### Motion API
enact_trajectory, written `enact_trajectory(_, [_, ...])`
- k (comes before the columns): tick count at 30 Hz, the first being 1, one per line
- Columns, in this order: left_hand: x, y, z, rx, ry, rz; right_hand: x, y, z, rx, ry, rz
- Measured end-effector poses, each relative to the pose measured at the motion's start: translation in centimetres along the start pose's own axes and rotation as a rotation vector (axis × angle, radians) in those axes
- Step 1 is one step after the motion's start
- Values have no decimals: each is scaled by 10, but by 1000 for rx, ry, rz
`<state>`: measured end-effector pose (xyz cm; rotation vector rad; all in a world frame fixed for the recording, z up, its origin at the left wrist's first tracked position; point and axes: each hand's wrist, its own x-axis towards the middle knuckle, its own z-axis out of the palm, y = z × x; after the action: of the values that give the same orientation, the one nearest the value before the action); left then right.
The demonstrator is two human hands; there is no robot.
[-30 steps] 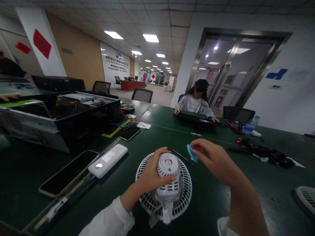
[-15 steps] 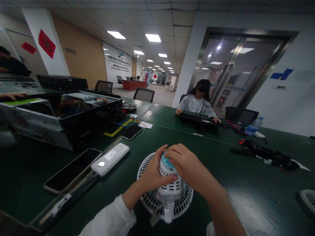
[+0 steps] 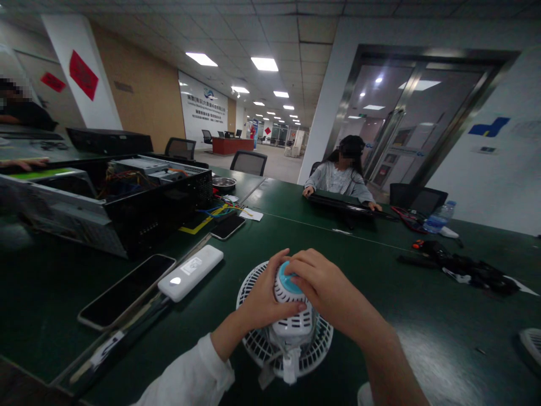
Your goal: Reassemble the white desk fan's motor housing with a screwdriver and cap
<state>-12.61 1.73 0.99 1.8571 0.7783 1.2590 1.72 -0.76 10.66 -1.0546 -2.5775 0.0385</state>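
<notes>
Up close there's a small white desk fan (image 3: 258, 351) sitting guard-down on the dark green table (image 3: 393, 361), its motor housing (image 3: 291, 326) pointing up; the left hand (image 3: 262, 299) is wrapped firmly round that housing; the right hand (image 3: 327, 285) has gone from holding the teal plastic cap (image 3: 286, 276) off to the side to clasping it on top of the housing, so the cap now sits on the fan; just left lie a white power bank (image 3: 191, 273) and a phone (image 3: 127, 291); further off are an open computer case (image 3: 156, 211) and a seated person (image 3: 338, 180).
</notes>
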Motion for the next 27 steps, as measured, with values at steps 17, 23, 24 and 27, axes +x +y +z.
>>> enact_trajectory(17, [0,0,-1,-28,-6,-8,4,0,-2,147,-53,155])
enact_trajectory(23, [0,1,-1,-18,-11,-16,6,0,-2,145,-49,195])
enact_trajectory(24, [0,1,-1,-15,-11,-15,7,-1,-2,128,-53,211])
enact_trajectory(27, [0,2,-1,-23,-16,-8,9,-3,2,57,-57,257])
